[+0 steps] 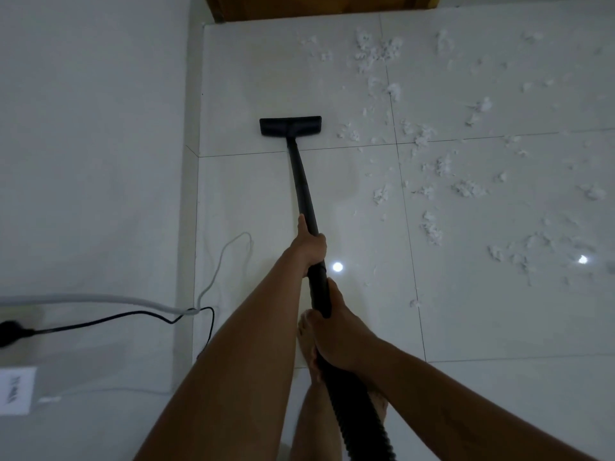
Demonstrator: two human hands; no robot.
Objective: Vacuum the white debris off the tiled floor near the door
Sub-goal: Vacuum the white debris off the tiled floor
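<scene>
The pale tiled floor (266,78) is strewn on its right side with white debris (432,168), reaching from near the wooden door (316,6) at the top down past the middle. A black vacuum tube (301,181) slants up to its flat floor head (290,126), which sits on bare tile just left of the nearest fluff. The left hand (311,246) is wrapped around the tube, the right hand (336,331) clasps it lower down where the ribbed hose (359,417) starts, and a black cord (116,319) lies at left.

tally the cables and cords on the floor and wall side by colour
black thin power cord: 1
white thick cable: 1
white thin looped cord: 1
black ribbed vacuum hose: 1
total: 4
</scene>
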